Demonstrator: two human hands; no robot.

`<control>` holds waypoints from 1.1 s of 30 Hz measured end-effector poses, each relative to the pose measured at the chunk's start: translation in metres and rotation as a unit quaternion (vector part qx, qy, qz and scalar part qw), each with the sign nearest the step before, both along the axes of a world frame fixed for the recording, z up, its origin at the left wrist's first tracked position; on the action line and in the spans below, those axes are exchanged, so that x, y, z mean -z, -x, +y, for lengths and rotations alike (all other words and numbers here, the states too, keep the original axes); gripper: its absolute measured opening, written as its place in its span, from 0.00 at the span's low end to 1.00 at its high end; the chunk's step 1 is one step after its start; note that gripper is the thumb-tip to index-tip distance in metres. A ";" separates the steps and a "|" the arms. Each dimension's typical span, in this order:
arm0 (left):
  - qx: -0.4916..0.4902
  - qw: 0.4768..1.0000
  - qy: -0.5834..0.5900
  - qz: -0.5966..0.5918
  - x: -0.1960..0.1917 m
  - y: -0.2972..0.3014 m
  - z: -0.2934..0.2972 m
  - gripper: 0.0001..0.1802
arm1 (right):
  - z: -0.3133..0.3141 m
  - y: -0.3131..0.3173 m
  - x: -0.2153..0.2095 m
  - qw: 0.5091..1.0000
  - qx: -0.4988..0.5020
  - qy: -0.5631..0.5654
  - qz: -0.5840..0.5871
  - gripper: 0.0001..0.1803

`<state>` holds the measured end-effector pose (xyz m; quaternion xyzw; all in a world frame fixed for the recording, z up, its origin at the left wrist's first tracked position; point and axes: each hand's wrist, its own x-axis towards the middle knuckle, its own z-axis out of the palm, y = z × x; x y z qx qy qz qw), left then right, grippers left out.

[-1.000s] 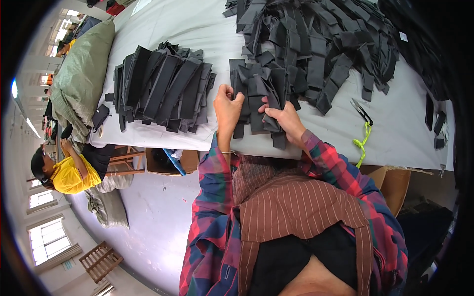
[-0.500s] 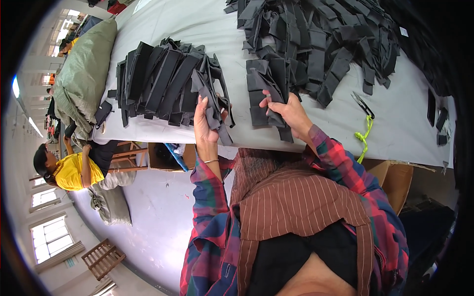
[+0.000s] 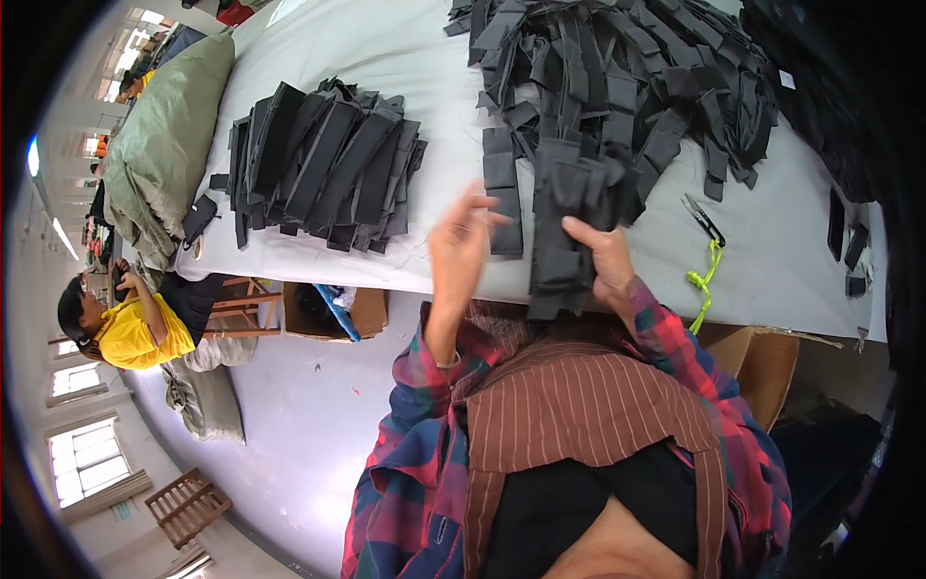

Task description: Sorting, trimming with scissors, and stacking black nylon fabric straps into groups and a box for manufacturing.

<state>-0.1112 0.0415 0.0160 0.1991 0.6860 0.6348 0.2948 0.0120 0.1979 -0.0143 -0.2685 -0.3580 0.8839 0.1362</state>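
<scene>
My right hand (image 3: pixel 604 259) grips a dark grey fabric strip (image 3: pixel 561 253), thumb on top, its lower end reaching the table's front edge. The strip's upper part is smeared by motion. Left of it, my left hand (image 3: pixel 459 249) hovers over the table with nothing in it, fingers stretched toward the strip and slightly blurred. Between the hands and just beyond them lies another flat fabric strip (image 3: pixel 502 183). To the left is a fanned stack of dark fabric strips (image 3: pixel 328 164). A large loose heap of similar strips (image 3: pixel 617 68) spreads across the far middle and right.
Thread snips (image 3: pixel 705 220) with a yellow-green cord lie right of my right hand on the white-covered table (image 3: pixel 444 58). A bulging sack (image 3: pixel 169 145) rests at the left edge. Cardboard boxes (image 3: pixel 367 314) stand below. A person in yellow (image 3: pixel 149 328) is at the left.
My left hand has let go of the strip near the left stack and moved right. My right hand has shifted slightly right, lifting a strip toward me.
</scene>
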 end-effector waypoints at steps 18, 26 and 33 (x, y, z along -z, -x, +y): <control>-0.183 0.952 0.042 0.243 -0.019 0.078 -0.047 0.11 | -0.011 0.029 -0.011 0.996 -0.019 -0.091 -0.001 0.21; -0.122 0.697 0.356 0.611 -0.029 0.177 -0.073 0.16 | -0.032 0.045 -0.008 0.992 -0.058 -0.112 -0.003 0.22; -0.173 0.684 0.446 0.551 -0.035 0.173 -0.055 0.33 | -0.026 0.043 -0.007 0.991 -0.058 -0.122 -0.023 0.22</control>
